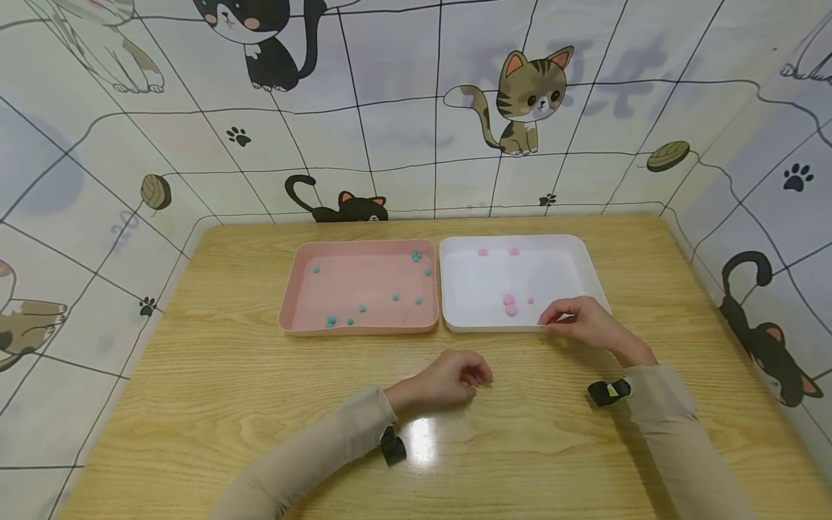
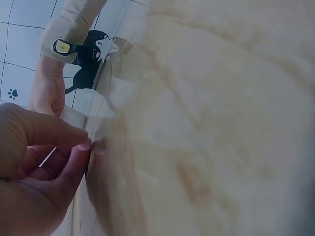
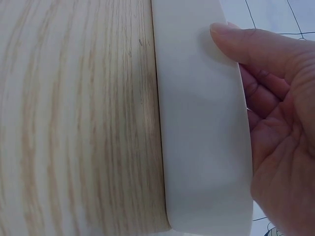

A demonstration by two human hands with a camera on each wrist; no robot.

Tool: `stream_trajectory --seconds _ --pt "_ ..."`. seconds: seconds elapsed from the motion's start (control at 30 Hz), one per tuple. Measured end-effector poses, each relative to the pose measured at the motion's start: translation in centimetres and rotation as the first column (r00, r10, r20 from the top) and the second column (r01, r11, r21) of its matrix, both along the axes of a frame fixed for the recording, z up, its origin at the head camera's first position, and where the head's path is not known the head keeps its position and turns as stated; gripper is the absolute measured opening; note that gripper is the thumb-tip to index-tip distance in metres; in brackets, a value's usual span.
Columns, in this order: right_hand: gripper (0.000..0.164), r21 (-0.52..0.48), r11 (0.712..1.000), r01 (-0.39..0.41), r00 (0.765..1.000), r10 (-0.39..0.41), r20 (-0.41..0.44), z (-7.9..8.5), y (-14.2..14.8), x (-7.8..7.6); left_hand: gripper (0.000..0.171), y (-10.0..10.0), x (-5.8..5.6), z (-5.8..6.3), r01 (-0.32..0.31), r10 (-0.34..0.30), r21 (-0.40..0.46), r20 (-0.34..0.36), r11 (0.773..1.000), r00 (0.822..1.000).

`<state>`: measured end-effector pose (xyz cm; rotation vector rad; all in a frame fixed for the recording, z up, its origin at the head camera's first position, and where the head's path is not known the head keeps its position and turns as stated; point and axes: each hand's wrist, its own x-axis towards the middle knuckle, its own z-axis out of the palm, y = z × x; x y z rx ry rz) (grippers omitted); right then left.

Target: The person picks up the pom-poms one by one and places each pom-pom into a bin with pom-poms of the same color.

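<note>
My right hand [image 1: 585,322] is at the front rim of the white tray [image 1: 559,278], near its right corner. In the right wrist view the thumb [image 3: 236,44] lies on the tray's outer wall and the other fingers are behind the rim, so the hand pinches it. Several small pink pieces, including a larger pink piece [image 1: 510,305], lie in this tray. My left hand [image 1: 445,379] rests on the table in front of the trays. Its fingers are loosely curled, the thumb close to the fingertips, and I see nothing held between them.
To the left of the white tray stands a pink tray [image 1: 357,331] with several small teal pieces, such as the cluster [image 1: 416,256] at its back right. Both trays sit on a wooden table [image 1: 260,404]. A cat-patterned cloth [image 1: 403,144] stands behind and at both sides.
</note>
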<state>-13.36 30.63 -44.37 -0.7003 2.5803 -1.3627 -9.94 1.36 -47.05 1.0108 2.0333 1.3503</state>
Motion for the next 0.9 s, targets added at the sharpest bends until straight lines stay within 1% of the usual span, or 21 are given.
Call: stream_trajectory --seconds 0.23,0.33,0.5,0.57,0.7,0.77,0.9 --pt "0.008 0.003 1.000 0.006 1.000 -0.006 0.024 0.2 -0.1 0.0 0.032 -0.1 -0.1 -0.3 -0.033 0.033 -0.005 0.074 0.999 0.997" --pt "0.009 0.006 1.000 0.003 1.000 -0.003 0.023 0.2 -0.1 0.0 0.033 -0.1 -0.1 -0.2 -0.048 0.048 -0.009 0.108 0.999 0.993" --pt "0.011 0.015 1.000 0.002 1.000 -0.002 -0.001 0.1 -0.1 0.0 0.030 -0.2 0.0 0.1 -0.056 0.053 0.009 0.157 0.998 0.986" --pt "0.012 0.024 1.000 0.003 1.000 -0.003 -0.009 0.0 -0.2 0.0 0.029 -0.2 0.0 0.2 -0.061 0.055 0.021 0.195 0.998 0.979" --pt "0.013 0.034 0.999 0.006 1.000 -0.006 -0.013 -0.1 -0.2 0.0 0.027 -0.2 -0.1 0.7 -0.067 0.053 0.053 0.240 0.996 0.969" --pt "0.013 0.028 1.000 0.004 1.000 -0.004 -0.016 -0.1 -0.2 -0.1 0.026 -0.1 -0.4 1.0 -0.063 0.043 0.078 0.232 0.995 0.972" --pt "0.013 0.017 1.000 0.001 1.000 0.000 -0.018 -0.1 -0.1 -0.1 0.022 0.4 -1.1 1.6 -0.028 0.005 0.152 0.146 0.988 0.989"
